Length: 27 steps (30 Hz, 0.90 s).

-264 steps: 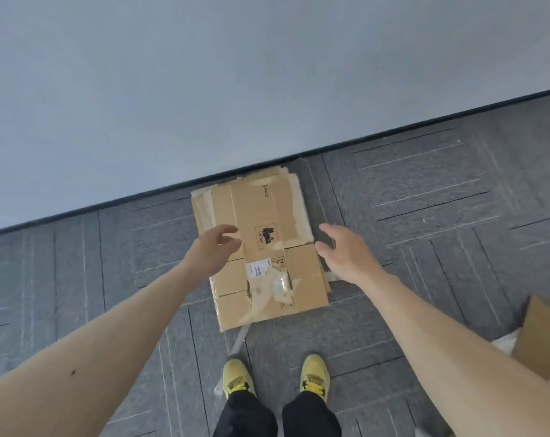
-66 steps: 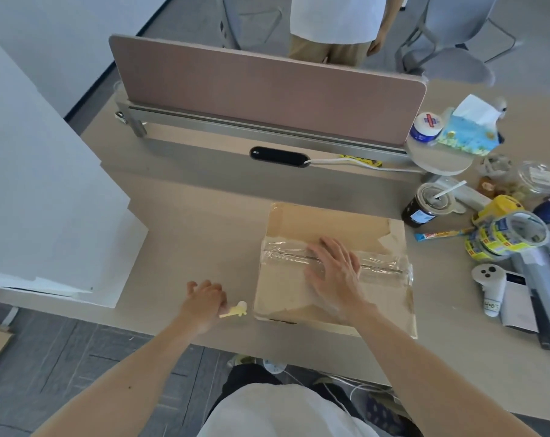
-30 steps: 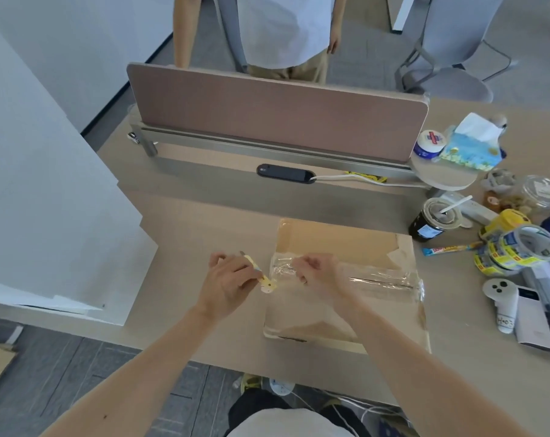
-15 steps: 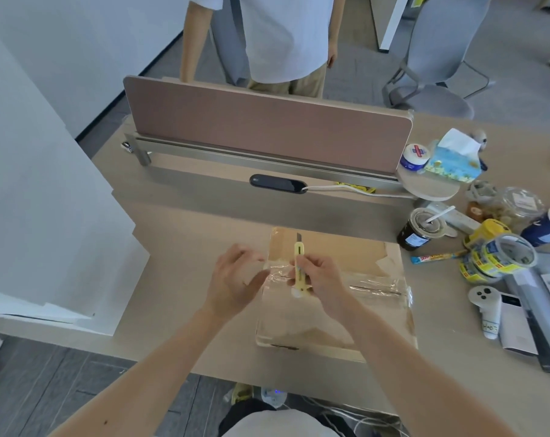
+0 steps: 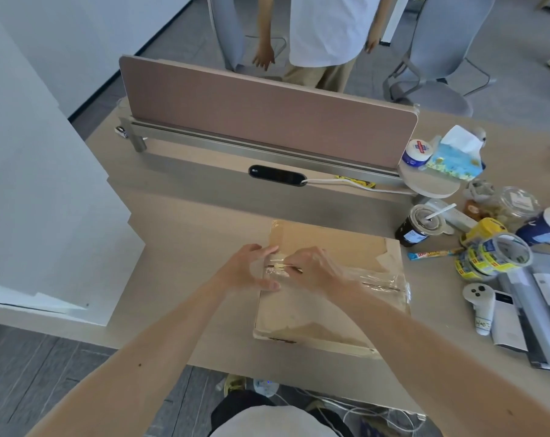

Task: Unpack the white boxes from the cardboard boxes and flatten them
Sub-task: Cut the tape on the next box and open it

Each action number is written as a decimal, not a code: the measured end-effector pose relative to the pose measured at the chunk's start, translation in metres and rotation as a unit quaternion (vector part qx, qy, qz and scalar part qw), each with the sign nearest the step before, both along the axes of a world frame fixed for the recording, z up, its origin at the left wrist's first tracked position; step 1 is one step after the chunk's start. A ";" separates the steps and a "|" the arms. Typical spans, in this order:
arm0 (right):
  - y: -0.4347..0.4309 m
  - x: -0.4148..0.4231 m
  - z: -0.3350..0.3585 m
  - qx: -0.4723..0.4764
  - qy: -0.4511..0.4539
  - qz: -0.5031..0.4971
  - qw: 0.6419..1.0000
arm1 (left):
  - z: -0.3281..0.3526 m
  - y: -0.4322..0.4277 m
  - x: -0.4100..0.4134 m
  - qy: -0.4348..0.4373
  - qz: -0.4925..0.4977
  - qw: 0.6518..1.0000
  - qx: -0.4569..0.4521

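A brown cardboard box (image 5: 330,244) lies closed on the desk in front of me, its top seam covered with clear tape (image 5: 380,282). My right hand (image 5: 317,266) pinches a small yellow utility knife (image 5: 279,265) that lies sideways, its dark blade pointing left at the left end of the taped seam. My left hand (image 5: 242,269) rests against the box's left edge, index finger and thumb spread on either side of the blade. Large white flat boxes (image 5: 31,184) are stacked at the desk's left end.
A brown divider panel (image 5: 267,111) runs along the back of the desk. At the right are a drink cup (image 5: 420,227), tape rolls (image 5: 494,255), a white controller (image 5: 480,305) and a tissue box (image 5: 456,159). A person (image 5: 324,29) stands behind the divider.
The knife in my right hand has turned from upright to sideways and come down to the left end of the taped seam. My left hand has settled against the box's left edge.
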State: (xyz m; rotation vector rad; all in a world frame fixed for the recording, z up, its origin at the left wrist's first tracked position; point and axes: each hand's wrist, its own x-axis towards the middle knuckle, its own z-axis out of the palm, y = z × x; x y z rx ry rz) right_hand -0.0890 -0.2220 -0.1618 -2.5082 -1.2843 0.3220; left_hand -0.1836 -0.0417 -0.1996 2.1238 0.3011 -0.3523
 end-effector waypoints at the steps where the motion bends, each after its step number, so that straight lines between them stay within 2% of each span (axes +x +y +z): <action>1: 0.002 0.000 -0.002 0.016 0.001 0.001 1.000 | -0.001 0.000 0.000 0.003 0.004 1.000 -0.005; 5: 0.007 0.000 -0.004 0.050 0.026 0.023 0.998 | -0.006 0.001 0.000 0.004 0.015 1.000 -0.022; 8: 0.012 0.003 -0.003 -0.004 0.031 0.044 0.999 | -0.008 0.002 0.000 0.005 0.018 0.999 -0.036; 11: 0.018 0.004 -0.003 0.002 0.005 0.080 0.997 | -0.010 0.002 -0.001 0.004 0.028 0.999 -0.040; 14: 0.017 0.006 -0.003 0.055 -0.084 0.108 0.989 | -0.008 0.001 -0.002 0.006 0.030 0.999 -0.033; 18: 0.013 0.008 -0.004 0.054 -0.106 0.118 0.986 | -0.006 0.002 -0.001 0.015 0.030 0.999 -0.035; 27: 0.012 0.009 -0.006 0.087 -0.077 0.119 0.986 | -0.004 0.004 0.002 0.017 0.031 0.999 -0.024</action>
